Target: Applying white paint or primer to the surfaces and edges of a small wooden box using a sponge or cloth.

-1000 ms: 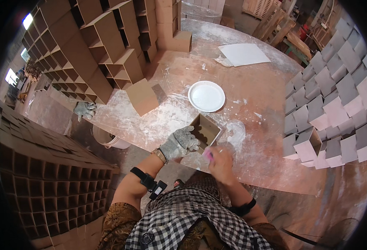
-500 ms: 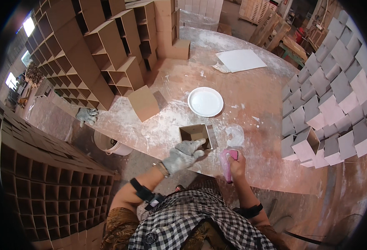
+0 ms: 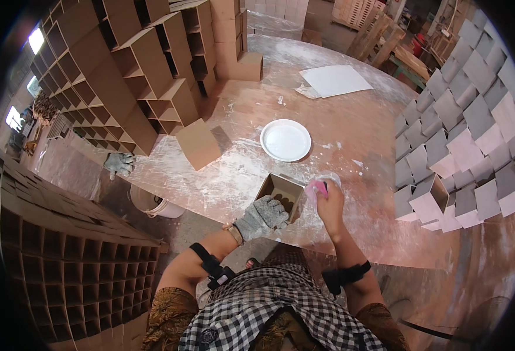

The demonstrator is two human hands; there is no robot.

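Observation:
My left hand, in a grey knit glove, grips a small open brown cardboard box by its near side, with the fingers reaching over into the opening. The box is tilted on the table near its front edge. Just right of it, my bare right hand is closed on a pink thing partly wrapped in clear plastic; its kind does not show. A round white plate, holding something pale, lies beyond the box.
Stacked brown boxes rise at left; grey boxes stand at right. A loose brown box, a spare glove and white sheets lie on the table. A white bucket stands below its left edge.
My right hand has lifted the pink thing up and forward, beside the box. The box has turned and tilted in my left hand, whose fingers have shifted over its near side.

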